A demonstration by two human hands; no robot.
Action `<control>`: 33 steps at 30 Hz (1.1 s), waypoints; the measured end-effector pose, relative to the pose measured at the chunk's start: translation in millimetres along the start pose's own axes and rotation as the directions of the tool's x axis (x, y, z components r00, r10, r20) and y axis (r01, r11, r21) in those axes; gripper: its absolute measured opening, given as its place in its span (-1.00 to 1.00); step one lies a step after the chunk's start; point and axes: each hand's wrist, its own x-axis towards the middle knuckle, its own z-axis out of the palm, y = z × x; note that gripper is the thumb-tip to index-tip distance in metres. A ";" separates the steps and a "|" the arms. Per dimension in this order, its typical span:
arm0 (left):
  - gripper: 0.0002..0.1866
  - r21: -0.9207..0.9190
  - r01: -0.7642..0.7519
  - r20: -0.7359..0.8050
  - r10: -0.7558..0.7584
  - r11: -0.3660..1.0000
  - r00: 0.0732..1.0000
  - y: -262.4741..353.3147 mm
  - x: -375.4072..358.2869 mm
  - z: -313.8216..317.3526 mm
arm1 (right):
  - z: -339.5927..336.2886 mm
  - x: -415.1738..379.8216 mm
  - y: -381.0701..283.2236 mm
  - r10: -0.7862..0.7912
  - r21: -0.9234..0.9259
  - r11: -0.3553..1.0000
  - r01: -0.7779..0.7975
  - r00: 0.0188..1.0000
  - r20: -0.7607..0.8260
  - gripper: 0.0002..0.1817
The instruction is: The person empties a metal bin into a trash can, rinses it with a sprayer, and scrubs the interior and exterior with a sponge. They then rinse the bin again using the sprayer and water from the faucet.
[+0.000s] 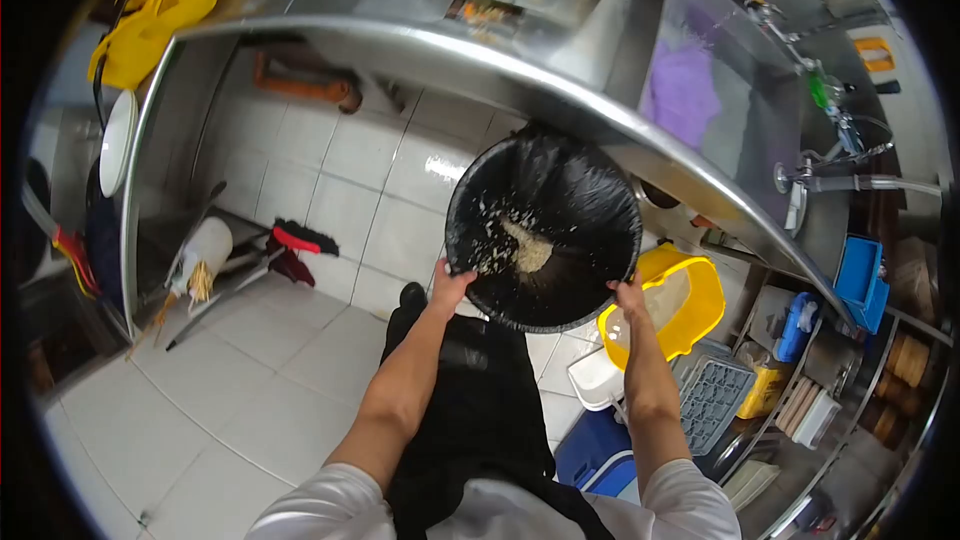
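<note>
A round black bin (580,285), lined with a black plastic bag, is in front of my body, beside the steel counter's front edge. Pale grain-like scraps (528,248) lie in its bottom, and white bits cling to the lining. My left hand (453,283) is closed on the rim at the near left. On the near right side, my right hand (628,293) grips the same rim. Just right of the bin, partly behind my right forearm, stands a yellow bucket (690,305) with murky liquid inside.
A steel counter and sink (450,45) curve across the top, with a purple cloth (682,85) in the basin. Brushes and mops (210,250) lean at left. A grey crate (718,395), a blue container (595,445) and loaded shelves (830,420) stand at right. White tiles (270,380) cover the floor.
</note>
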 end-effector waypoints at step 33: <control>-0.34 0.528 -0.324 -0.428 0.576 0.785 0.697 74.1 -175.4 -235.9 | 237.9 -196.5 -35.7 -0.199 0.100 0.626 0.773 0.034 0.979 -0.54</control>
